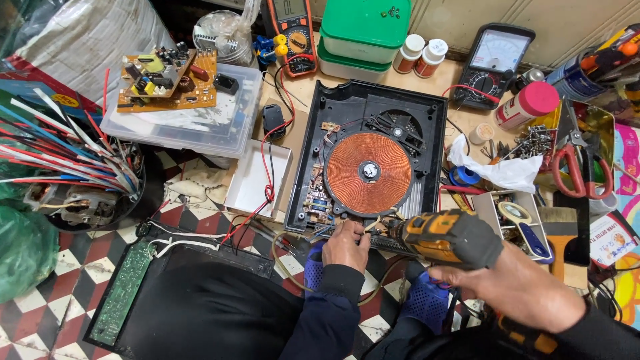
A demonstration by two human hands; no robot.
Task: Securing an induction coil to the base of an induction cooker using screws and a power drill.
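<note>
An opened induction cooker base [347,100] lies in front of me, its copper coil [368,172] and a black fan exposed. My right hand [513,283] grips an orange and black cordless screwdriver [440,237], its bit aimed left at the cooker's near edge. My left hand [345,245] rests at that near edge, fingers pinched around the bit's tip or a small part there; what it pinches is too small to make out. Both sleeves are dark.
The cooker's black glass top [200,307] with a green circuit strip lies at lower left. A clear box carries a brown circuit board [167,80]. Multimeters [293,33], green containers [363,30], red-handled scissors [577,170], bottles and a wire bundle [60,147] crowd around.
</note>
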